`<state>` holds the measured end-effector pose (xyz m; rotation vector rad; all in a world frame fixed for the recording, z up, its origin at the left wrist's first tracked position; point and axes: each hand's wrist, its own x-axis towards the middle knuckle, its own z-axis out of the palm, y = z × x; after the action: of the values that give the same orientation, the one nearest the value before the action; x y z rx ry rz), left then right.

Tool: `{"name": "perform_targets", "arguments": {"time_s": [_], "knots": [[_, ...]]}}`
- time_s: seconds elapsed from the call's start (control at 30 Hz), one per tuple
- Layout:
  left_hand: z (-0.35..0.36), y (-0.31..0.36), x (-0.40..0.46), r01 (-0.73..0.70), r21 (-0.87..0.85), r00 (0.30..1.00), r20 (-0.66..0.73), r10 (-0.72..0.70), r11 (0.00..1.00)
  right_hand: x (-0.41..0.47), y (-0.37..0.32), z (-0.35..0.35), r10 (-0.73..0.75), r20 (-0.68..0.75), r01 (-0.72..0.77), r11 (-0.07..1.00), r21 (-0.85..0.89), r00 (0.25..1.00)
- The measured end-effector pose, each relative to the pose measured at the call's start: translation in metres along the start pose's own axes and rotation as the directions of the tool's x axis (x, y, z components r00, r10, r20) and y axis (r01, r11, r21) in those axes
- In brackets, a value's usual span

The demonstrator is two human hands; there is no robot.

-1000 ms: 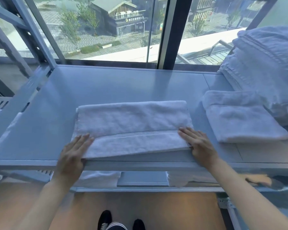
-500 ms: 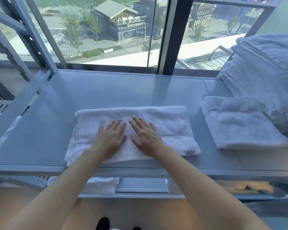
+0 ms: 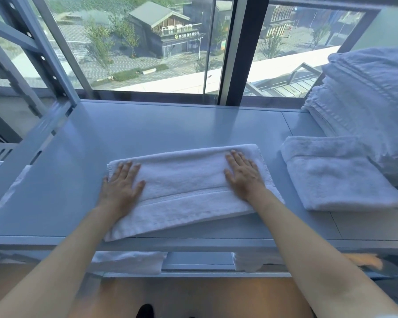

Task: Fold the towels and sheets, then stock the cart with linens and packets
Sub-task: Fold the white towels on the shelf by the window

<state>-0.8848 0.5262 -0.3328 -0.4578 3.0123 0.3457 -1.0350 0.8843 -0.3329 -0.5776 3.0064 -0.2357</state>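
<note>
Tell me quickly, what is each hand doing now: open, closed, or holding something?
Left hand: open, fingers straight, pressing flat on the towel.
Right hand: open, fingers straight, pressing flat on the same towel.

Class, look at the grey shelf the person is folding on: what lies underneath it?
Under the grey shelf, a lower level shows white folded linens at left and another white piece further right. The shelf covers everything behind their front edges, so how much is stored there cannot be seen.
</note>
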Motion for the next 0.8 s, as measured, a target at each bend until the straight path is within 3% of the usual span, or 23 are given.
{"name": "perform_targets", "arguments": {"time_s": [0.1,0.17,0.23,0.33,0.4,0.5,0.57,0.67,0.73,0.8], "knots": [[0.006,0.025,-0.024,0.111,-0.047,0.994,0.001,-0.111,0.993,0.003,-0.025,-0.011,0.109,-0.019,-0.11,0.992,-0.058,0.994],[0.013,0.044,-0.046,0.189,-0.046,0.982,-0.001,-0.189,0.981,-0.008,-0.061,-0.007,0.139,-0.023,-0.137,0.989,0.062,0.99],[0.018,0.061,-0.073,0.26,0.018,0.965,0.019,-0.26,0.966,-0.026,-0.096,0.005,0.136,0.046,-0.143,0.97,0.198,0.99],[0.012,0.075,-0.108,0.297,0.189,0.954,-0.017,-0.299,0.936,-0.05,-0.119,0.029,0.105,0.035,-0.109,0.978,0.176,0.994],[-0.001,0.075,-0.117,0.258,0.191,0.965,-0.102,-0.242,0.947,-0.057,-0.119,0.036,0.039,0.007,-0.039,0.992,0.123,0.999],[-0.008,0.063,-0.109,0.033,-0.044,0.979,-0.201,-0.041,0.998,-0.057,-0.116,0.037,-0.134,0.045,0.13,0.987,0.095,0.99],[-0.01,0.059,-0.097,-0.16,-0.141,0.973,-0.187,0.132,0.977,-0.058,-0.11,0.034,-0.328,0.077,0.324,0.944,0.056,0.942],[-0.002,0.058,-0.074,-0.324,-0.098,0.945,-0.088,0.316,0.941,-0.066,-0.098,0.029,-0.576,0.075,0.573,0.818,0.055,0.814],[0.009,0.055,-0.064,-0.36,-0.053,0.932,0.032,0.362,0.932,-0.072,-0.094,0.028,-0.609,0.031,0.607,0.792,0.064,0.792],[0.018,0.052,-0.063,-0.366,-0.048,0.927,0.067,0.368,0.93,-0.075,-0.093,0.026,-0.555,0.004,0.554,0.83,0.059,0.832]]}}
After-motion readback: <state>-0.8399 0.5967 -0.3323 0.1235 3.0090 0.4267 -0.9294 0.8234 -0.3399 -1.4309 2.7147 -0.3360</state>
